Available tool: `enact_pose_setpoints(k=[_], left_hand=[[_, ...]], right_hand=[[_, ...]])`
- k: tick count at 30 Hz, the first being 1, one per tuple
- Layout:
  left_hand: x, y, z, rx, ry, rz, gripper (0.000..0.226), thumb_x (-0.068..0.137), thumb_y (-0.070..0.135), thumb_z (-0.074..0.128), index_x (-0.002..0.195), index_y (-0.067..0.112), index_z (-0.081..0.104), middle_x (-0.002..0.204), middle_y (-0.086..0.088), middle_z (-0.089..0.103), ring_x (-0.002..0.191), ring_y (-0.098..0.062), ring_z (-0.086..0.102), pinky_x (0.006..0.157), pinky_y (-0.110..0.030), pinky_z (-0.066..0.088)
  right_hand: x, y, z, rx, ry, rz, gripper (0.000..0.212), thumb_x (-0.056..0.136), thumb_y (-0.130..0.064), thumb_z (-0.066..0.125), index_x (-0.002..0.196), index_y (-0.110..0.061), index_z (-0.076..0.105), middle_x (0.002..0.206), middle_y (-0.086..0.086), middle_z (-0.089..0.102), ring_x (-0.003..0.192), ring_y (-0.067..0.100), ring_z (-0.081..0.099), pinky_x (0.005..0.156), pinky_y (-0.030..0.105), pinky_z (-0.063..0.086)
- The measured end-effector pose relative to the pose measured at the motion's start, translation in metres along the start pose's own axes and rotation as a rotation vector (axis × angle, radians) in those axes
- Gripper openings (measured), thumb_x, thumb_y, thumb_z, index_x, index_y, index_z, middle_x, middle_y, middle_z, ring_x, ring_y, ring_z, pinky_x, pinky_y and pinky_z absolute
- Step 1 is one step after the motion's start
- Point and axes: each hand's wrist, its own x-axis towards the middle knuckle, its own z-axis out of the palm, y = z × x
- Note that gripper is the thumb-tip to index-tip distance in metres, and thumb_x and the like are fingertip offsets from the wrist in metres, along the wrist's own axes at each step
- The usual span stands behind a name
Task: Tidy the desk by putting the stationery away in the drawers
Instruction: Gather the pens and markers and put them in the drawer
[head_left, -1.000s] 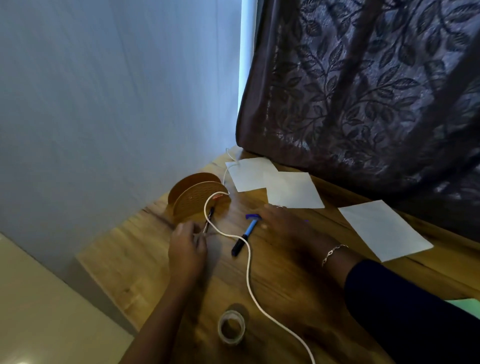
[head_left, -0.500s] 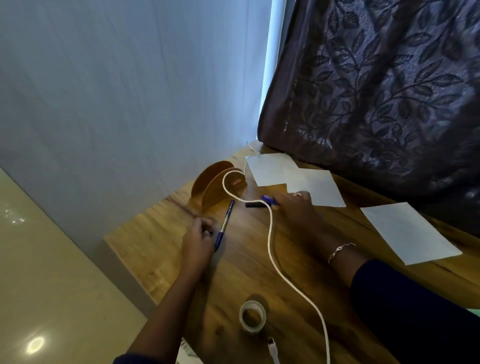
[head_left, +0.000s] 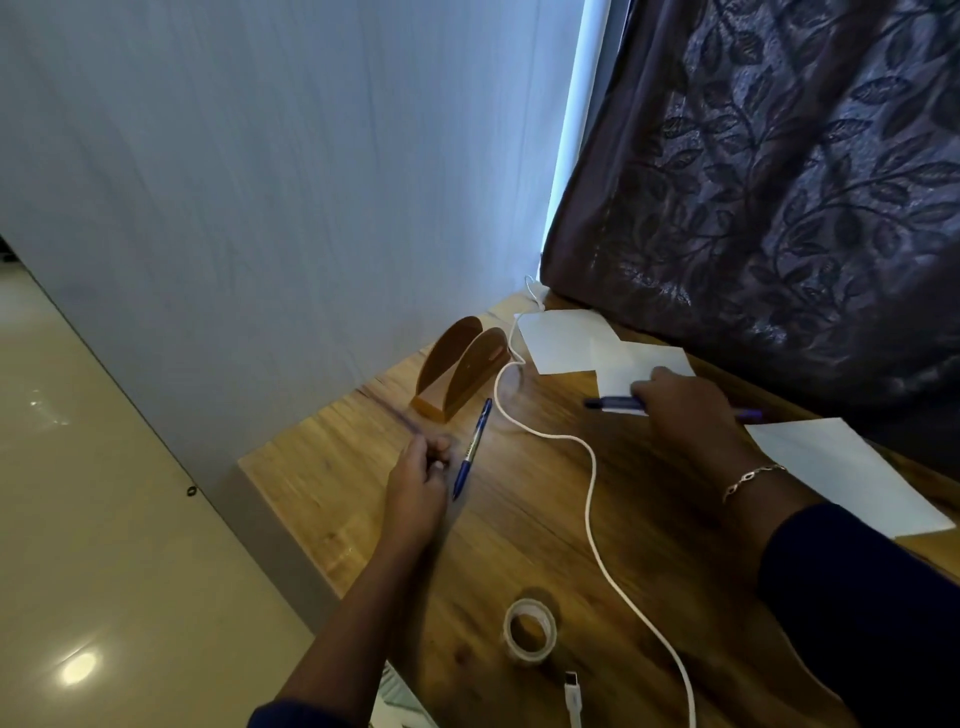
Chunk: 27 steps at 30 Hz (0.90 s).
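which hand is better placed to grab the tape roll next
Left, probably. The tape roll lies on the same side of the white cable as the left hand. The right hand is farther, on the paper, gripping a marker, and would cross the cable. The left hand holds a blue pen, though.

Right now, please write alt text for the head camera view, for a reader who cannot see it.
A person's left hand holds a blue ballpoint pen at a wooden desk, while the right hand grips a dark blue marker over white paper sheets. A white cable and a clear tape roll lie nearer.
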Motion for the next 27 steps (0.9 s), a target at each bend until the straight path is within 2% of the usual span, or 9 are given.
enact_pose_setpoints(k=[4,7,9,11,13,15,18,22,27], left_hand=[[-0.002,-0.002,-0.002,-0.033,-0.001,0.012,0.022,0.093,0.005,0.043,0.099,0.022,0.056,0.099,0.003,0.06,0.094,-0.008,0.056,0.073,-0.018,0.044],[-0.003,-0.004,-0.002,-0.051,0.003,0.026,0.025,0.093,0.006,0.044,0.098,0.027,0.055,0.101,0.005,0.06,0.097,-0.009,0.057,0.081,-0.025,0.048],[-0.004,-0.005,-0.002,-0.066,0.012,0.028,0.027,0.093,0.006,0.043,0.101,0.03,0.055,0.103,0.008,0.06,0.1,-0.007,0.057,0.083,-0.025,0.049],[-0.006,-0.007,-0.001,-0.103,0.021,0.031,0.028,0.094,0.007,0.042,0.108,0.028,0.055,0.109,0.009,0.06,0.104,-0.006,0.057,0.086,-0.028,0.05],[-0.006,-0.009,-0.002,-0.14,0.04,0.047,0.03,0.095,0.008,0.041,0.119,0.021,0.055,0.116,0.004,0.059,0.109,-0.01,0.056,0.091,-0.035,0.051],[-0.004,-0.01,-0.003,-0.159,0.065,0.058,0.03,0.097,0.009,0.038,0.123,0.015,0.053,0.12,-0.001,0.059,0.113,-0.014,0.055,0.095,-0.041,0.049],[-0.002,-0.01,-0.004,-0.188,0.057,0.065,0.027,0.098,0.021,0.036,0.12,0.019,0.053,0.119,-0.004,0.059,0.114,-0.017,0.055,0.098,-0.043,0.047],[-0.007,-0.006,-0.004,-0.231,0.03,0.076,0.041,0.09,0.045,0.031,0.116,0.022,0.053,0.111,0.0,0.062,0.109,-0.013,0.058,0.095,-0.036,0.048],[-0.015,0.002,-0.007,-0.269,0.0,0.068,0.059,0.087,0.048,0.028,0.123,0.009,0.053,0.112,-0.005,0.063,0.109,-0.017,0.06,0.09,-0.03,0.05]], right_hand=[[0.006,-0.008,-0.009,-0.003,0.078,0.176,0.023,0.091,-0.017,0.054,0.113,-0.014,0.057,0.107,0.008,0.059,0.091,0.02,0.061,0.075,0.028,0.048],[0.019,-0.035,-0.003,0.341,0.247,-0.176,0.021,0.088,-0.021,0.06,0.105,-0.01,0.066,0.097,0.01,0.065,0.086,0.024,0.063,0.074,0.029,0.047],[0.019,-0.066,0.001,0.471,0.208,-0.466,0.022,0.086,-0.016,0.062,0.107,-0.011,0.067,0.102,0.011,0.069,0.095,0.026,0.065,0.085,0.033,0.051],[0.017,-0.094,0.008,0.494,0.153,-0.661,0.033,0.085,-0.009,0.06,0.118,-0.013,0.062,0.122,0.009,0.064,0.118,0.024,0.057,0.105,0.04,0.038],[0.014,-0.115,0.017,0.43,0.096,-0.757,0.043,0.089,-0.007,0.055,0.13,-0.018,0.052,0.141,0.003,0.048,0.135,0.019,0.037,0.112,0.037,0.018],[0.012,-0.129,0.027,0.327,0.077,-0.768,0.044,0.093,-0.011,0.049,0.135,-0.023,0.045,0.148,-0.002,0.037,0.14,0.017,0.027,0.115,0.037,0.012],[0.01,-0.135,0.034,0.395,0.062,-0.663,0.037,0.094,-0.021,0.049,0.131,-0.025,0.048,0.144,-0.002,0.043,0.132,0.023,0.04,0.109,0.043,0.035],[0.006,-0.137,0.033,0.44,0.12,-0.694,0.025,0.092,-0.022,0.052,0.117,-0.023,0.053,0.13,0.001,0.055,0.117,0.023,0.052,0.098,0.038,0.045],[-0.012,-0.129,0.01,0.921,0.352,-0.419,0.027,0.089,-0.025,0.053,0.113,-0.013,0.055,0.112,0.011,0.062,0.1,0.015,0.06,0.085,0.02,0.051]])
